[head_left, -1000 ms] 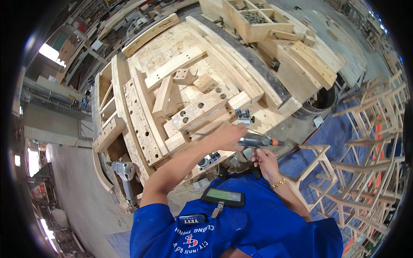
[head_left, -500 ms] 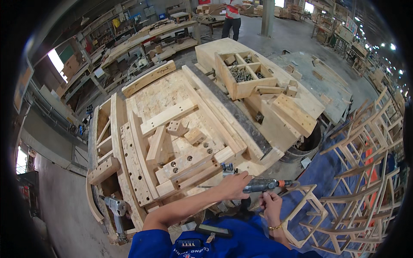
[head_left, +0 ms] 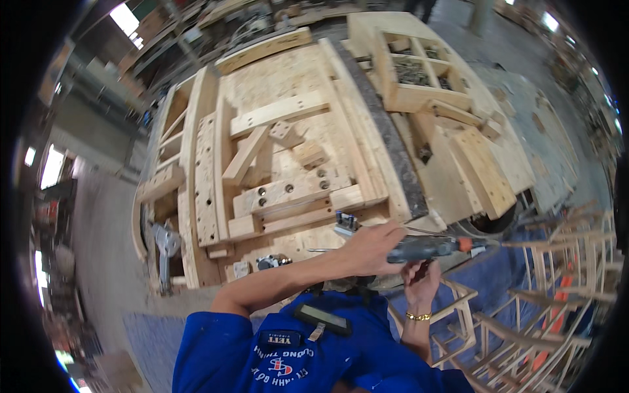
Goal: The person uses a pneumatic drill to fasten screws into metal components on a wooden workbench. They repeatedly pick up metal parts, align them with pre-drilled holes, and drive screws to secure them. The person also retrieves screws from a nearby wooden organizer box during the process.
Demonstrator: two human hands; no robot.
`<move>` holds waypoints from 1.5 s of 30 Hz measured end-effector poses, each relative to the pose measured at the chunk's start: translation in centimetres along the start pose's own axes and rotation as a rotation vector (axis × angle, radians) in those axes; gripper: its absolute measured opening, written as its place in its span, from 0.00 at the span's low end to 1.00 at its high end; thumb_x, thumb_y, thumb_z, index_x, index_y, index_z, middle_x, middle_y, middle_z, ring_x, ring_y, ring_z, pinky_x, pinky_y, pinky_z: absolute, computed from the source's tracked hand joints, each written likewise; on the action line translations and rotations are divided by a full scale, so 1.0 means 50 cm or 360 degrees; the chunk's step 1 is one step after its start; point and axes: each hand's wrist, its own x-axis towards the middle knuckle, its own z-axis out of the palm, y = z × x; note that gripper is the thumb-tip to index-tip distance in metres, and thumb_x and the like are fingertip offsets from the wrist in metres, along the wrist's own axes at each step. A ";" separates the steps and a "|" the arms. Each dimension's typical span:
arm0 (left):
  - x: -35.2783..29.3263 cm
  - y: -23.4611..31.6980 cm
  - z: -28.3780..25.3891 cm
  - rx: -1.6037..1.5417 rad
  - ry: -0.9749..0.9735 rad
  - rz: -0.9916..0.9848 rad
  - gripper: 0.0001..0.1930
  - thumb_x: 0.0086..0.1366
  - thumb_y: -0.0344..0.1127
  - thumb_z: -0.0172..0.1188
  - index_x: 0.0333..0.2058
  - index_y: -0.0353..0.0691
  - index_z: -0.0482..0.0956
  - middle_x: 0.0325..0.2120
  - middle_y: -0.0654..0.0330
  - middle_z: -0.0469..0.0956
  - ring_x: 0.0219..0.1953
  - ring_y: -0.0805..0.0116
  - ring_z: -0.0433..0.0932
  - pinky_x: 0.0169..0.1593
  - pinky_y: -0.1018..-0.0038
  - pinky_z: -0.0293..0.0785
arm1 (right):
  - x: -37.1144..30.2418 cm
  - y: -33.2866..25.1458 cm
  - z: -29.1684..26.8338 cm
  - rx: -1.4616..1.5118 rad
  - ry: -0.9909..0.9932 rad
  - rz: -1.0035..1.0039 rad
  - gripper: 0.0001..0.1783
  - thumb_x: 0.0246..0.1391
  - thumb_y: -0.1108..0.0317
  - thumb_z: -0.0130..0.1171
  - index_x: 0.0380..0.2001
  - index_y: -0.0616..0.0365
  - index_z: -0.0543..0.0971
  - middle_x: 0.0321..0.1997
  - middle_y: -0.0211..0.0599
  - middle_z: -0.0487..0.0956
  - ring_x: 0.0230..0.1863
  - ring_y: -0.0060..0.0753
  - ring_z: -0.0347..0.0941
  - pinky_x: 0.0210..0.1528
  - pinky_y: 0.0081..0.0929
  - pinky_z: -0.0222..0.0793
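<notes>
Pale wood makes up the worktop (head_left: 265,75), with a drilled wooden block (head_left: 298,188) on it. Near its front right corner, the left hand (head_left: 375,249) is wrapped around a dark grey handheld power tool (head_left: 426,249), whose body extends rightward from that grasp to an orange collar (head_left: 465,244). Right hand (head_left: 422,283) has bent fingers just under the tool; whether it grips, I cannot tell. Wooden frames (head_left: 511,331) stand to the right.

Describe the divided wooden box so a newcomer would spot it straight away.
Start at the big workbench and cross the dark strip along its right edge. Beyond it, toward the far end of a pale wooden platform, sits an open-topped box. Unlike the solid wooden pieces beside it, it is split into compartments, with small metal fasteners heaped inside.
</notes>
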 end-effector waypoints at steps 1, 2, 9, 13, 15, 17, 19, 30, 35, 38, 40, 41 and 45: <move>0.007 0.023 0.009 -0.0061 0.0101 0.0046 0.29 0.42 0.42 0.68 0.44 0.34 0.71 0.35 0.51 0.72 0.36 0.53 0.77 0.34 0.67 0.77 | 0.004 0.007 0.012 -0.0100 -0.0040 -0.0130 0.17 0.57 0.57 0.56 0.40 0.58 0.71 0.35 0.38 0.72 0.32 0.32 0.68 0.32 0.29 0.63; 0.017 0.044 0.015 -0.0109 0.0202 0.0111 0.29 0.42 0.41 0.67 0.44 0.35 0.71 0.37 0.51 0.72 0.37 0.53 0.77 0.35 0.67 0.77 | 0.011 0.012 0.036 -0.0191 -0.0091 -0.0278 0.22 0.55 0.54 0.59 0.46 0.57 0.69 0.42 0.40 0.72 0.39 0.35 0.71 0.40 0.32 0.67; 0.107 -0.201 -0.083 -0.0419 0.0503 -0.0150 0.15 0.55 0.34 0.60 0.41 0.37 0.78 0.35 0.50 0.77 0.41 0.54 0.77 0.47 0.67 0.72 | 0.126 -0.060 0.064 0.0486 -0.0808 -0.0569 0.40 0.41 0.64 0.69 0.57 0.51 0.61 0.54 0.32 0.66 0.48 0.34 0.70 0.55 0.45 0.65; 0.083 -0.566 -0.199 0.0965 0.0166 -0.1268 0.07 0.54 0.26 0.53 0.27 0.33 0.81 0.29 0.43 0.80 0.35 0.46 0.80 0.38 0.59 0.77 | 0.123 -0.111 0.026 0.0231 -0.0588 -0.0531 0.36 0.41 0.64 0.67 0.54 0.52 0.62 0.47 0.31 0.67 0.38 0.35 0.72 0.40 0.39 0.70; 0.138 -0.650 -0.183 0.0945 0.0153 -0.1250 0.09 0.56 0.26 0.52 0.31 0.32 0.82 0.32 0.42 0.80 0.37 0.46 0.80 0.41 0.58 0.77 | 0.116 -0.134 0.006 -0.0137 -0.0431 -0.0620 0.36 0.41 0.64 0.67 0.54 0.53 0.62 0.46 0.32 0.67 0.36 0.36 0.73 0.36 0.37 0.72; 0.158 -0.716 -0.166 0.0949 0.0207 -0.1287 0.10 0.56 0.27 0.52 0.32 0.33 0.82 0.34 0.43 0.80 0.39 0.47 0.80 0.41 0.58 0.77 | 0.117 -0.134 -0.011 -0.0407 -0.0424 -0.0824 0.37 0.38 0.64 0.67 0.53 0.53 0.63 0.45 0.34 0.68 0.33 0.37 0.73 0.34 0.38 0.73; 0.133 -0.751 -0.172 0.0955 0.0251 -0.1467 0.10 0.56 0.26 0.52 0.33 0.34 0.82 0.35 0.45 0.81 0.41 0.49 0.80 0.40 0.59 0.78 | 0.109 -0.132 -0.011 -0.0632 -0.0519 -0.0921 0.37 0.37 0.64 0.68 0.53 0.53 0.64 0.44 0.34 0.68 0.35 0.38 0.73 0.36 0.39 0.73; -0.193 -0.177 -0.153 -0.1925 0.0852 -0.1066 0.14 0.63 0.22 0.51 0.48 0.30 0.72 0.31 0.52 0.78 0.33 0.65 0.80 0.37 0.73 0.79 | 0.052 0.010 0.202 -0.0331 -0.1096 -0.1111 0.40 0.40 0.50 0.69 0.53 0.58 0.65 0.45 0.34 0.67 0.36 0.36 0.70 0.39 0.39 0.62; -0.475 -0.129 -0.044 -0.2925 0.1632 -0.0787 0.04 0.65 0.27 0.54 0.38 0.37 0.72 0.35 0.51 0.78 0.36 0.60 0.82 0.37 0.74 0.83 | -0.031 0.179 0.267 -0.0333 -0.1422 -0.0588 0.41 0.37 0.47 0.69 0.50 0.56 0.65 0.43 0.28 0.65 0.37 0.31 0.68 0.44 0.35 0.57; -0.579 -0.134 -0.021 -0.3088 0.1860 -0.0846 0.04 0.65 0.29 0.56 0.37 0.39 0.71 0.34 0.52 0.78 0.35 0.63 0.82 0.35 0.76 0.83 | -0.079 0.276 0.281 -0.0398 -0.1404 -0.0479 0.41 0.37 0.46 0.70 0.50 0.55 0.64 0.44 0.28 0.64 0.37 0.30 0.67 0.43 0.34 0.57; -0.632 -0.146 -0.012 -0.3087 0.1932 -0.0926 0.04 0.65 0.30 0.56 0.37 0.40 0.71 0.34 0.52 0.78 0.34 0.65 0.82 0.35 0.76 0.83 | -0.101 0.332 0.287 -0.0446 -0.1400 -0.0475 0.42 0.37 0.45 0.69 0.50 0.55 0.64 0.44 0.28 0.63 0.37 0.30 0.67 0.42 0.34 0.57; -0.651 -0.151 -0.006 -0.3085 0.1962 -0.0966 0.04 0.65 0.30 0.57 0.37 0.41 0.72 0.34 0.53 0.78 0.33 0.66 0.82 0.35 0.77 0.83 | -0.110 0.354 0.288 -0.0464 -0.1419 -0.0487 0.41 0.40 0.45 0.68 0.52 0.56 0.63 0.45 0.29 0.64 0.37 0.32 0.68 0.41 0.36 0.59; -0.693 -0.172 0.021 -0.3208 0.1985 -0.0992 0.04 0.65 0.30 0.56 0.37 0.41 0.72 0.33 0.54 0.78 0.32 0.68 0.81 0.34 0.80 0.81 | -0.138 0.415 0.286 -0.0546 -0.1440 -0.0547 0.40 0.46 0.45 0.64 0.55 0.57 0.62 0.46 0.33 0.65 0.38 0.35 0.70 0.40 0.39 0.63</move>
